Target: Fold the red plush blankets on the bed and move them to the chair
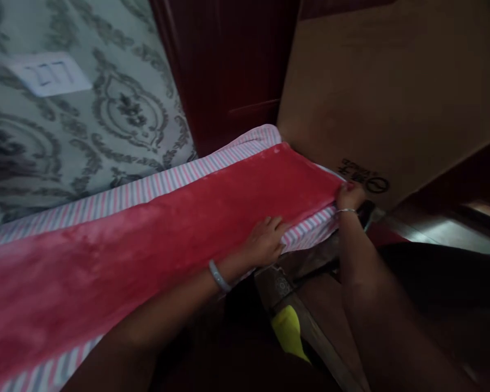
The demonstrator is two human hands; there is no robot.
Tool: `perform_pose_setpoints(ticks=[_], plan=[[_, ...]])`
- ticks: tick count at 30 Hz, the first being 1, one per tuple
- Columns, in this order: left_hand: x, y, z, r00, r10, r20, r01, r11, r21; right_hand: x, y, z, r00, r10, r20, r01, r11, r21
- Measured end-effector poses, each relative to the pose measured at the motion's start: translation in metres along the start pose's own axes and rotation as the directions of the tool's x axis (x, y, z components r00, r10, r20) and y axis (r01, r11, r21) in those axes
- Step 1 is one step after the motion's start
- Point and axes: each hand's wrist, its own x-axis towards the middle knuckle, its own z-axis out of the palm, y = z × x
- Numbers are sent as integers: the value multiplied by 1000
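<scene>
A long red plush cover [212,201] lies over a narrow pad or bench covered with striped cloth [147,188] in pink, grey and white. My left hand [267,239], with a pale bangle at the wrist, rests on the cover's near edge, fingers spread. At the far right corner, my right hand [350,195] pinches the edge of the red cover; a thin bracelet circles that wrist. Whether the striped cloth is also between those fingers is hidden.
A large cardboard box [384,87] stands against the far right end. Behind are a dark red wooden panel [232,60] and patterned wallpaper [126,103] bearing a white paper label [51,74]. Below my arms, something bright yellow [289,329] shows near the floor.
</scene>
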Motion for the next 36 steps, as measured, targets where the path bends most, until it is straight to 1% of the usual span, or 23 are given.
perform_pose_setpoints(ticks=[2, 4, 6, 7, 9, 10, 11, 12, 14, 15, 16, 17, 18, 20, 21, 22, 23, 24, 25, 28, 33, 34, 36], plan=[[-46, -4, -9, 997, -15, -76, 12, 999, -31, -2, 1, -1, 1000, -8, 2, 8, 1000, -24], [-104, -10, -17, 981, -92, -168, 92, 996, -7, -4, 3, -1, 1000, -15, -7, 15, 999, -50], [-165, -17, -25, 937, -211, -280, 237, 970, 62, -11, 7, -3, 1000, -23, -12, 22, 997, -78], [-195, -20, -28, 904, -260, -340, 308, 946, 97, -17, 8, -4, 999, -44, -20, 42, 995, -94], [-247, -25, -32, 837, -321, -443, 423, 893, 153, -40, 9, -7, 983, -179, -37, 174, 979, -107], [-268, -27, -32, 808, -332, -486, 461, 870, 172, -57, 8, -9, 956, -289, -40, 285, 954, -88], [-286, -28, -32, 782, -342, -521, 494, 850, 184, -78, 5, -11, 911, -410, -36, 408, 911, -51], [-300, -28, -30, 762, -351, -544, 521, 832, 191, -102, 0, -13, 851, -525, -20, 525, 851, 6], [-319, -30, -25, 736, -378, -562, 563, 802, 198, -157, -12, -18, 741, -670, 45, 662, 739, 124], [-324, -31, -23, 729, -389, -563, 578, 791, 202, -185, -20, -21, 683, -722, 112, 702, 691, 172], [-328, -32, -20, 725, -395, -564, 589, 780, 212, -211, -28, -25, 616, -765, 187, 732, 644, 225], [-329, -33, -19, 725, -394, -565, 595, 771, 226, -235, -36, -29, 530, -805, 267, 756, 591, 282], [-330, -35, -17, 728, -386, -567, 595, 765, 244, -255, -43, -32, 429, -837, 338, 773, 534, 341], [-331, -40, -16, 744, -366, -559, 586, 758, 285, -282, -53, -39, 230, -866, 444, 785, 435, 441], [-331, -43, -16, 754, -361, -549, 581, 756, 302, -289, -56, -41, 148, -864, 482, 785, 398, 474], [-331, -45, -16, 764, -356, -538, 574, 756, 314, -293, -57, -41, 84, -854, 514, 784, 375, 495], [-331, -47, -16, 771, -352, -531, 568, 757, 322, -294, -57, -41, 45, -842, 538, 781, 365, 506], [-332, -49, -16, 774, -348, -529, 565, 757, 328, -294, -57, -39, 28, -832, 555, 777, 367, 511], [-332, -50, -16, 774, -345, -531, 565, 755, 334, -292, -56, -36, 28, -825, 564, 773, 375, 511], [-334, -52, -15, 769, -325, -550, 563, 752, 342, -289, -54, -26, 84, -834, 545, 771, 401, 495], [-335, -50, -7, 732, -229, -642, 534, 777, 333, -292, -58, -24, 162, -883, 440, 815, 372, 445], [-336, -49, -4, 727, -218, -651, 534, 776, 335, -292, -58, -26, 158, -889, 429, 821, 360, 444], [-337, -45, 1, 726, -229, -648, 535, 780, 325, -292, -55, -30, 113, -897, 427, 822, 326, 467]])
